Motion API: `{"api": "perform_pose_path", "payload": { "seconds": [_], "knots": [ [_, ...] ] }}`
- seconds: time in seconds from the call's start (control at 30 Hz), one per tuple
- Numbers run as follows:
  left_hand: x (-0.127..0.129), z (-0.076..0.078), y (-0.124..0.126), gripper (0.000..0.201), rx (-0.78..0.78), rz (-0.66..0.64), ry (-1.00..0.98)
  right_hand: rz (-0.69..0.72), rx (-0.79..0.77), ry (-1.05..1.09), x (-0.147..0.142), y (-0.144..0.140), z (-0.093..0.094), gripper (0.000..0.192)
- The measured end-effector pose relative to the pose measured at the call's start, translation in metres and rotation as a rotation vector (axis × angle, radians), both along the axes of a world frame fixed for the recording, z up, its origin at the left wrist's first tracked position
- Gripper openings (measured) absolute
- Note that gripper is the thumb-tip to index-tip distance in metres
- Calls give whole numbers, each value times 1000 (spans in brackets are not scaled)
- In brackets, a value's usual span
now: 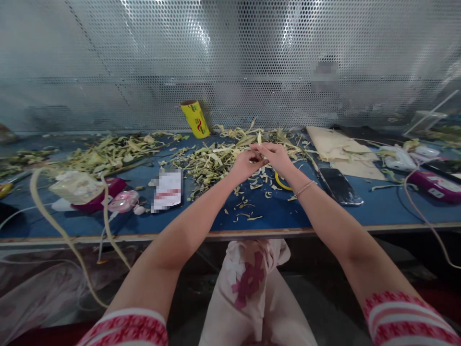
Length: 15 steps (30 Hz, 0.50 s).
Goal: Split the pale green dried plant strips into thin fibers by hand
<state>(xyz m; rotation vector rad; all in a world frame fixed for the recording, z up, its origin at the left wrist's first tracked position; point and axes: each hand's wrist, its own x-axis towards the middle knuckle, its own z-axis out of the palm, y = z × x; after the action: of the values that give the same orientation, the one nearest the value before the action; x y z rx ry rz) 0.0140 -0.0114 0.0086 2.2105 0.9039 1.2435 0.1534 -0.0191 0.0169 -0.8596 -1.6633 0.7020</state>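
Head view, left hand (245,163) and right hand (275,154) meeting over the blue surface (281,211), fingers of both closed on a pale leaf strip (260,150), heap of shredded husks (212,161) just left, yellow roll (195,118) far behind, dark phone (338,185) to the right

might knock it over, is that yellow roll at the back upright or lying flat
Tilted: the yellow roll stands on its lower end, open top leaning left, beside the perforated metal wall.

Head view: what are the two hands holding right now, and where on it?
Left hand and right hand meet on a small pale strip pinched between their fingertips; the exact grip points are too small to tell.
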Motion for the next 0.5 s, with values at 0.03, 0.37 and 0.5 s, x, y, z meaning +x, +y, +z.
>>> {"api": "perform_pose_path", "payload": {
  "seconds": [0.03,0.37,0.5],
  "knots": [
    [0,0,0,26,10,11,8,11,-21,33,-1,-1,0,47],
    [0,-1,0,20,15,146,8,103,-176,222,-11,-6,2,48],
    [0,-1,1,14,-12,126,-52,97,-164,213,-12,-10,5,51]
  ]
}}
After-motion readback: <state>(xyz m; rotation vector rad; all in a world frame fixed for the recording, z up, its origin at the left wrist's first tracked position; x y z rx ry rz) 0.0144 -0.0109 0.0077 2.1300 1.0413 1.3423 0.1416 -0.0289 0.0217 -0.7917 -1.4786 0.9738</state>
